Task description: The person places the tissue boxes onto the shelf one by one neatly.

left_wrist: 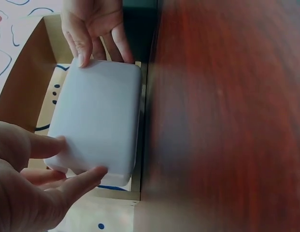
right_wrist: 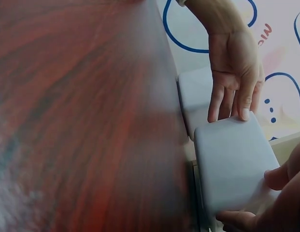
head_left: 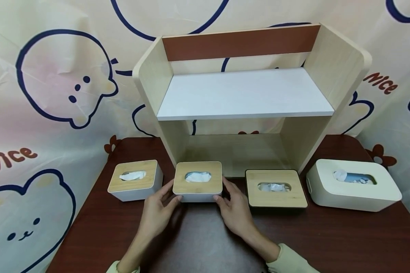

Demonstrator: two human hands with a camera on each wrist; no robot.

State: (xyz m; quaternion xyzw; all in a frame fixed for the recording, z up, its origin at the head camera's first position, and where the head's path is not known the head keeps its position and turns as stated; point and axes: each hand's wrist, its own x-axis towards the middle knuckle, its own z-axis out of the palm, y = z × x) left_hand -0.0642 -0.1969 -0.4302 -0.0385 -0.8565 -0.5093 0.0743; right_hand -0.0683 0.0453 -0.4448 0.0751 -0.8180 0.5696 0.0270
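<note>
Both hands hold a small tissue box (head_left: 198, 188) with a pale wooden lid and a light grey body. White tissue shows in its oval slot. My left hand (head_left: 157, 212) grips its left side, thumb at the lower front corner and fingers round the side. On the opposite side, my right hand (head_left: 235, 210) grips it the same way. In the left wrist view the plain grey front of the tissue box (left_wrist: 96, 116) spans between both hands. The right wrist view shows the same grey face of the box (right_wrist: 236, 164), held from both ends.
Behind stands a two-level wooden shelf (head_left: 246, 93) with a white middle board. A similar tissue box (head_left: 150, 182) sits left, a dark-edged wooden-lidded box (head_left: 276, 197) right, and a longer white tissue box (head_left: 348, 195) far right. All rest on a dark red-brown table (head_left: 328, 235).
</note>
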